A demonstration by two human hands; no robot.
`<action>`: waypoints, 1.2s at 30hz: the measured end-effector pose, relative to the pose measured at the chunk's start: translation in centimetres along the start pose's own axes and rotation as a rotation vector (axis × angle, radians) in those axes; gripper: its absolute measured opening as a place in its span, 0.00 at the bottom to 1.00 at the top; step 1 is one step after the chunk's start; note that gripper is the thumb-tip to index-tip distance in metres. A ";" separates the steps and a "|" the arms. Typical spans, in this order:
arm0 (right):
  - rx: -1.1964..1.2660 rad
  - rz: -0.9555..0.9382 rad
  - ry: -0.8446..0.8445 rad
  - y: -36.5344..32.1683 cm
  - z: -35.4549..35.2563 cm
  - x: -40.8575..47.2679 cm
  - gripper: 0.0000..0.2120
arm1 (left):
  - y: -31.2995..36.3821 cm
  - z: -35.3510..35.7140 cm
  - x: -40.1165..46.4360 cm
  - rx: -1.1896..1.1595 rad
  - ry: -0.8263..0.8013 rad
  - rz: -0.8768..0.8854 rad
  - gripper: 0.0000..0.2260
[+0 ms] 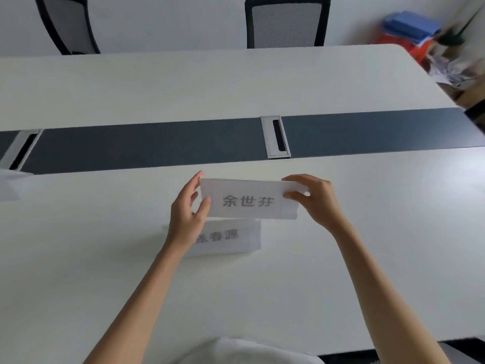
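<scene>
A white paper name card [249, 199] with dark printed characters is held up above the white table [367, 258]. My left hand [189, 208] pinches its left end between thumb and fingers. My right hand [312, 197] pinches its right end the same way. Just below and nearer to me, a second name card in a clear stand [228, 236] sits on the table, its left part hidden behind my left wrist.
A dark strip [144, 143] runs across the table's middle with a silver cable hatch [277, 136] and another hatch [21, 152] at far left. Two mesh-back chairs [287, 22] stand beyond the far edge. Blue and red clutter [412, 30] lies at the back right.
</scene>
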State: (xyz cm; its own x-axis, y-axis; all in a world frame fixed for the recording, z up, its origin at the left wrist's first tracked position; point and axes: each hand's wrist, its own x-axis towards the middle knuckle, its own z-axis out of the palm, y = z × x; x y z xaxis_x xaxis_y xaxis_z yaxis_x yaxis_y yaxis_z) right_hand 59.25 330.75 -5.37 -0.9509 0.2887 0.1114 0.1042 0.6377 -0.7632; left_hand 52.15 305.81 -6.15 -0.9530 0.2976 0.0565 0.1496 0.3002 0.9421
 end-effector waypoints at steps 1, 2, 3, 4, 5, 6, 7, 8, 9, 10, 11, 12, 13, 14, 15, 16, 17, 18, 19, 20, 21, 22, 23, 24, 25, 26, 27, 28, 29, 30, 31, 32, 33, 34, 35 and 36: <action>-0.006 0.007 0.044 0.7 -1.1 0.3 0.11 | 0.7 1.2 1.0 -0.026 -0.044 -0.009 0.23; -0.015 0.020 0.080 1.5 -2.2 0.6 0.11 | 1.2 2.4 2.1 -0.037 -0.103 -0.022 0.23; -0.025 0.042 0.102 2.5 -3.3 0.9 0.11 | 1.5 3.8 3.2 -0.031 -0.176 -0.047 0.24; -0.033 0.073 0.107 3.6 -4.1 1.2 0.11 | 1.7 5.3 4.3 -0.027 -0.259 -0.079 0.25; -0.040 0.108 0.100 4.8 -4.8 1.5 0.11 | 1.7 6.7 5.3 -0.033 -0.339 -0.120 0.26; -0.047 0.144 0.086 6.2 -5.2 1.9 0.11 | 1.8 8.2 6.1 -0.053 -0.404 -0.167 0.25; -0.051 0.177 0.071 7.5 -5.4 2.3 0.10 | 1.8 9.6 6.8 -0.060 -0.436 -0.218 0.21; -0.052 0.206 0.059 8.9 -5.5 2.6 0.10 | 1.9 10.8 7.4 -0.062 -0.445 -0.265 0.17; -0.051 0.229 0.048 10.2 -5.3 3.0 0.10 | 1.8 11.9 7.9 -0.057 -0.448 -0.315 0.18; -0.052 0.247 0.037 11.3 -5.1 3.3 0.11 | 1.8 12.8 8.4 -0.054 -0.459 -0.360 0.20; -0.054 0.261 0.026 12.3 -4.9 3.6 0.11 | 1.7 13.6 8.9 -0.030 -0.466 -0.397 0.22; -0.054 0.275 0.022 13.2 -4.6 4.0 0.11 | 1.7 14.2 9.2 -0.011 -0.465 -0.423 0.24; -0.050 0.288 0.020 13.9 -4.3 4.3 0.11 | 1.4 14.6 9.5 -0.006 -0.451 -0.448 0.25; -0.042 0.295 0.022 14.5 -4.1 4.5 0.11 | 1.1 14.9 9.7 -0.020 -0.434 -0.456 0.23; -0.033 0.296 0.026 14.9 -3.9 4.8 0.11 | 0.8 15.1 9.8 -0.030 -0.425 -0.451 0.19; -0.026 0.294 0.035 15.3 -3.7 4.9 0.11 | 0.6 15.2 9.9 -0.031 -0.426 -0.437 0.13; -0.022 0.291 0.047 15.6 -3.5 5.0 0.11 | 0.4 15.3 9.9 -0.031 -0.433 -0.424 0.10; -0.017 0.288 0.064 15.9 -3.2 5.0 0.12 | 0.2 15.4 9.9 -0.040 -0.435 -0.414 0.09; -0.013 0.289 0.083 16.1 -2.9 5.0 0.14 | 0.1 15.5 9.9 -0.046 -0.432 -0.409 0.09; -0.003 0.298 0.104 16.3 -2.6 4.8 0.18 | 0.1 15.7 9.8 -0.047 -0.424 -0.406 0.10; 0.019 0.323 0.135 16.3 -2.4 4.5 0.23 | 0.0 15.8 9.7 -0.039 -0.414 -0.404 0.11; 0.066 0.365 0.188 16.2 -2.1 4.1 0.27 | 0.0 16.0 9.6 -0.040 -0.406 -0.396 0.12; 0.138 0.426 0.263 16.1 -1.8 3.5 0.30 | -0.2 16.0 9.5 -0.042 -0.399 -0.396 0.14; 0.229 0.499 0.351 15.9 -1.3 2.7 0.30 | -0.3 16.1 9.3 -0.047 -0.397 -0.397 0.15; 0.318 0.574 0.425 15.8 -0.8 1.8 0.28 | -0.6 16.1 9.2 -0.051 -0.396 -0.396 0.16; 0.392 0.639 0.464 15.7 -0.1 0.9 0.26 | -0.7 16.1 9.0 -0.048 -0.395 -0.393 0.17; 0.435 0.683 0.459 15.6 0.5 0.2 0.25 | -0.9 16.1 8.9 -0.043 -0.392 -0.397 0.17; 0.456 0.703 0.427 15.6 1.2 -0.4 0.25 | -0.9 16.1 8.9 -0.039 -0.389 -0.406 0.18; 0.463 0.707 0.389 15.7 1.7 -0.8 0.26 | -1.1 16.2 9.0 -0.033 -0.390 -0.420 0.20; 0.462 0.703 0.360 15.9 2.1 -0.9 0.28 | -1.0 16.2 9.0 -0.038 -0.393 -0.433 0.21; 0.452 0.697 0.340 16.0 2.3 -0.8 0.29 | -0.9 16.3 9.0 -0.047 -0.393 -0.447 0.22; 0.435 0.691 0.329 16.2 2.4 -0.4 0.30 | -0.9 16.3 9.1 -0.055 -0.388 -0.455 0.22; 0.424 0.687 0.322 16.3 2.4 0.1 0.31 | -1.0 16.4 9.3 -0.066 -0.381 -0.462 0.23; 0.416 0.684 0.315 16.4 2.3 0.8 0.31 | -1.0 16.4 9.5 -0.078 -0.375 -0.463 0.23; 0.405 0.687 0.305 16.5 2.2 1.5 0.31 | -1.1 16.4 9.7 -0.091 -0.372 -0.462 0.23; 0.399 0.689 0.294 16.5 2.1 2.2 0.31 | -1.1 16.4 10.1 -0.102 -0.371 -0.463 0.23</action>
State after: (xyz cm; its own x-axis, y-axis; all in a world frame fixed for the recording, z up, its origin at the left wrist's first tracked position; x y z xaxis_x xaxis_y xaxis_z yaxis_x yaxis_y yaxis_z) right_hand 58.24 340.36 -19.07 -0.5925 0.7295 -0.3418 0.4690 -0.0326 -0.8826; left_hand 46.73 323.35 -12.03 -0.7546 0.4585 -0.4694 -0.3031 0.3909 0.8691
